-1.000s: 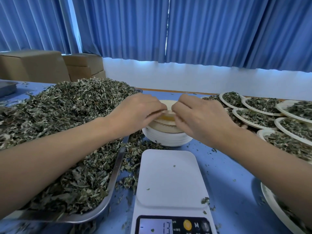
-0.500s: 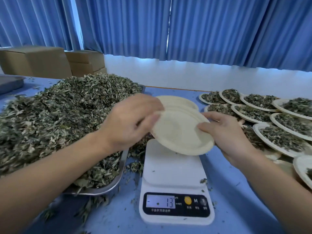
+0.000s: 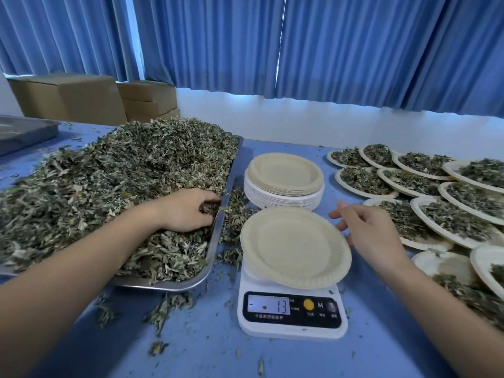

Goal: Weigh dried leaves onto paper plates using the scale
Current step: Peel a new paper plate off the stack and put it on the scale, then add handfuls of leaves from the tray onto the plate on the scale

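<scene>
An empty paper plate [image 3: 294, 246] lies on the white scale [image 3: 291, 315], whose display reads 13. My right hand [image 3: 368, 227] hovers at the plate's right rim with loose fingers, holding nothing. My left hand [image 3: 188, 210] is sunk in the heap of dried leaves [image 3: 109, 184] near the right edge of the metal tray [image 3: 218, 236], fingers curled round a bunch of leaves. A stack of empty paper plates [image 3: 285, 181] stands behind the scale.
Several leaf-filled plates [image 3: 425, 186] crowd the table's right side. Loose leaf bits litter the blue table [image 3: 204, 345]. A second metal tray [image 3: 24, 133] and cardboard boxes [image 3: 71, 98] are at the back left, below blue curtains.
Both hands lifted a plate off the stack and set it on the scale. My left hand then moved left into the leaf heap, and my right hand let go of the plate.
</scene>
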`<action>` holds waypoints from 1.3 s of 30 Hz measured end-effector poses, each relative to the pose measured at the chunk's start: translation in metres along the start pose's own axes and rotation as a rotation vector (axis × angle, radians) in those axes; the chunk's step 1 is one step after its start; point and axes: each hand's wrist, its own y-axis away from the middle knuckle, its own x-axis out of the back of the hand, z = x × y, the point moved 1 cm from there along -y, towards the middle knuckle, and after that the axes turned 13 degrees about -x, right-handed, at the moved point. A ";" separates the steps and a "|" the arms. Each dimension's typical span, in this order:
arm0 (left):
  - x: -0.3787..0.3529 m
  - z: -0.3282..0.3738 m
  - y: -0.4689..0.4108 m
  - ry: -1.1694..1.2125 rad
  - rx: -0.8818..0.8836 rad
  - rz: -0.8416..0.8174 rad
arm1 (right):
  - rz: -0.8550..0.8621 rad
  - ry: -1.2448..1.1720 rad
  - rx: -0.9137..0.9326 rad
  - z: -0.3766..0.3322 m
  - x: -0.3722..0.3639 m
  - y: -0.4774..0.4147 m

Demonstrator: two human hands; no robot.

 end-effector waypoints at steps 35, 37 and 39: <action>0.008 0.028 0.018 0.037 0.263 0.506 | 0.080 0.007 -0.006 0.011 -0.006 -0.001; 0.012 0.029 0.019 0.061 0.239 0.583 | 0.085 0.012 0.005 0.011 -0.007 -0.001; 0.015 0.029 0.020 0.128 0.225 0.645 | 0.083 0.009 0.009 0.011 -0.007 -0.002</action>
